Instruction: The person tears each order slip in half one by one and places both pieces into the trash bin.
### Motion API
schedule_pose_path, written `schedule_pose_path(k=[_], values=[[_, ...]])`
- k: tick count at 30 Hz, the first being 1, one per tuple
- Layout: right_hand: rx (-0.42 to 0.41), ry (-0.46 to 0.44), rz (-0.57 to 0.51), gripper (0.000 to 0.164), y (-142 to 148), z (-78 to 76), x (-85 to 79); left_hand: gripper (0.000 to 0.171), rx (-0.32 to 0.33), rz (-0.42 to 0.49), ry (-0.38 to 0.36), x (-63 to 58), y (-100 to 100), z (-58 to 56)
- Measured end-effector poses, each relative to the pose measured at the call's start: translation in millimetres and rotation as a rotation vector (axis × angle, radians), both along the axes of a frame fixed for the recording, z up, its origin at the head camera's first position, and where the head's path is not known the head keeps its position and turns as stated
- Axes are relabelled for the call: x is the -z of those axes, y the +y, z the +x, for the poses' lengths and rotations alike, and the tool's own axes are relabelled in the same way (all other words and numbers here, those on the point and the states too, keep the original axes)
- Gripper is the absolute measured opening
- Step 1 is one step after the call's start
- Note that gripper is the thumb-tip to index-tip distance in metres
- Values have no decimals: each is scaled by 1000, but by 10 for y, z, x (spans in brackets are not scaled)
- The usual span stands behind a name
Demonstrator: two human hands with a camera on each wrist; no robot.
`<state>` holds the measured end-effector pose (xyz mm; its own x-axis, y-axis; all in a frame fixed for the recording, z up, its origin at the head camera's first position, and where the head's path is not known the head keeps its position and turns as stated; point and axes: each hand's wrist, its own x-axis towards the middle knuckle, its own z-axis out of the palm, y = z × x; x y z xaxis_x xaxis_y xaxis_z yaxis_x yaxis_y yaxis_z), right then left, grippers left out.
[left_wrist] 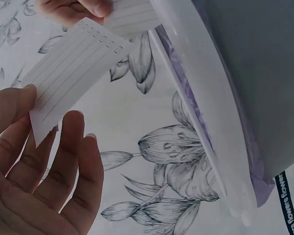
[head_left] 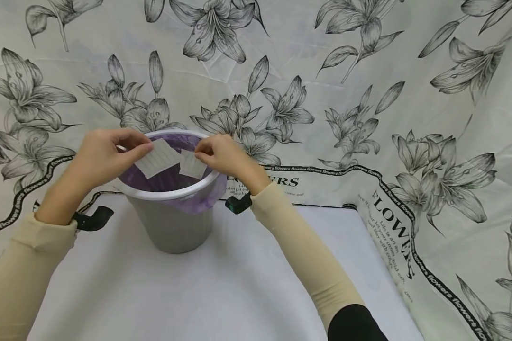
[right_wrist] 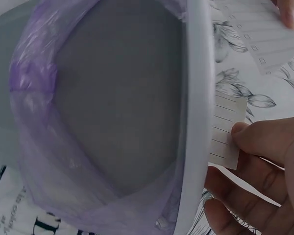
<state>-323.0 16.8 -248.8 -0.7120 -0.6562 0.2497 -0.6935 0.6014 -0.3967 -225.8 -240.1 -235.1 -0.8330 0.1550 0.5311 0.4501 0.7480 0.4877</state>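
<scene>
My left hand (head_left: 111,154) pinches a lined piece of paper (head_left: 160,158) by its edge, thumb on one face and fingers behind. Small punched holes run along one side of that sheet (left_wrist: 78,73) in the left wrist view. My right hand (head_left: 230,158) pinches a smaller lined paper piece (head_left: 192,165) between thumb and forefinger. Both papers are over the mouth of a grey trash bin (head_left: 170,227) with a white rim (head_left: 175,194). A purple bag (head_left: 196,203) lines the bin and folds over its edge. In the right wrist view the smaller piece (right_wrist: 228,132) is partly hidden behind the rim.
The bin stands on a white tabletop (head_left: 239,284). Behind it hangs a pale cloth (head_left: 281,42) printed with flowers, with a dark lettered band. Black wrist mounts (head_left: 95,219) are strapped at both cuffs.
</scene>
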Motion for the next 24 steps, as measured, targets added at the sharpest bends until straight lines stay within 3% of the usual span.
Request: schedule_pose_path(k=[7,15,18,24], values=[[-29,37,97,23,-42,-2,-32,28,-59,-12,-52,1,-86,-139],[-48,42,100,25,-12,3,-21,28,-74,-1,-54,88,-100,-265],[-39,39,82,29,38,14,-20,31,-38,-30,-128,119,-77,-283],[-31,40,62,40,141,41,-4,64,21,-114,-278,180,-86,-279]])
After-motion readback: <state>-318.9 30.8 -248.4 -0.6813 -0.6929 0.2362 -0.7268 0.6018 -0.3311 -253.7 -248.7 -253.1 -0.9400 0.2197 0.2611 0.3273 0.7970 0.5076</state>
